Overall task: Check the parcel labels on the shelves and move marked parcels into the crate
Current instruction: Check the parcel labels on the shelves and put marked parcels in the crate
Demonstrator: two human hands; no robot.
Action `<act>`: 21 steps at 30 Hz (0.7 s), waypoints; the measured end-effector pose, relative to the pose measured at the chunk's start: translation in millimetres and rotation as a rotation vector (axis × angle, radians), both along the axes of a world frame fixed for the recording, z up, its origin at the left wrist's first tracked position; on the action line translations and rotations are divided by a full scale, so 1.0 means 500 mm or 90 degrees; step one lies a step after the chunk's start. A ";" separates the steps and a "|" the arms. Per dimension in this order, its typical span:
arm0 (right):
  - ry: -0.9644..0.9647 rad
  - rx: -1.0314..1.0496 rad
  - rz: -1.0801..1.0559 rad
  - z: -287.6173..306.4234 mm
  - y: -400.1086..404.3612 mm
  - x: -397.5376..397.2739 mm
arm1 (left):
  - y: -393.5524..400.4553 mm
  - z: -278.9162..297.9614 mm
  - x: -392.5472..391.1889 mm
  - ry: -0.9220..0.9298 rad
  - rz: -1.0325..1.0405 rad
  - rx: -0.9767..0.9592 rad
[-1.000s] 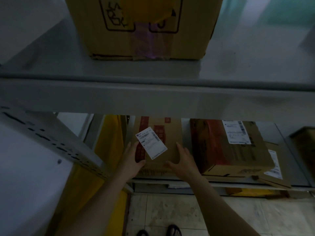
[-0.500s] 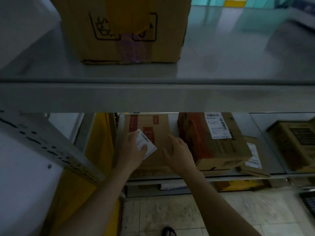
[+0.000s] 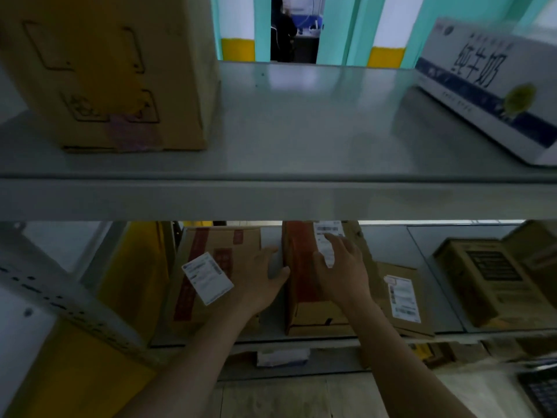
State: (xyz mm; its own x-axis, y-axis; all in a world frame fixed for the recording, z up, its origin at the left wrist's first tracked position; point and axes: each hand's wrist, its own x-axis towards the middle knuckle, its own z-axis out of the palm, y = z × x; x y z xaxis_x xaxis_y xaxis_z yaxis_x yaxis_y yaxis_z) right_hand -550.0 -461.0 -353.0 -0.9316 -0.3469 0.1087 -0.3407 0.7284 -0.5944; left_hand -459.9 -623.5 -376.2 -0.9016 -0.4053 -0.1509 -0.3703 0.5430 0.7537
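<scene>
On the lower shelf (image 3: 301,340) stand a cardboard parcel with red tape (image 3: 211,245) carrying a white label (image 3: 207,277), and to its right a red-and-brown parcel (image 3: 304,285) with a white label (image 3: 327,236) on top. My left hand (image 3: 265,276) reaches into the gap between them, thumb against the red parcel's left side. My right hand (image 3: 343,267) lies with spread fingers on top of the red parcel, partly covering its label. A flat parcel with a label (image 3: 402,297) sticks out from under the red parcel on its right.
The upper shelf (image 3: 301,131) holds a tall brown carton (image 3: 114,70) at left and a white printed box (image 3: 494,82) at right. Brown cartons (image 3: 488,279) stand at the lower shelf's right. A yellow bag (image 3: 132,276) hangs at left. A dark crate corner (image 3: 539,390) shows bottom right.
Both hands have left the red-taped parcel and shifted right onto the red-and-brown parcel. The view has swung right and up, bringing the white printed box into sight.
</scene>
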 end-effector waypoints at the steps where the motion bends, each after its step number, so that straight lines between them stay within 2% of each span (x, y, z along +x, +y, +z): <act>1: -0.009 0.017 -0.001 -0.003 0.017 -0.016 | 0.015 0.002 -0.012 -0.003 0.006 0.017; 6: -0.053 0.074 0.041 -0.028 0.108 -0.086 | 0.082 0.023 -0.058 -0.054 -0.007 0.011; 10: -0.154 0.066 0.086 -0.050 0.164 -0.122 | 0.115 0.013 -0.089 -0.108 0.008 0.055; 15: -0.271 0.047 0.144 -0.071 0.195 -0.148 | 0.141 0.004 -0.110 -0.150 0.015 0.050; 21: -0.295 0.043 0.198 -0.069 0.183 -0.161 | 0.140 0.011 -0.119 -0.165 0.027 0.061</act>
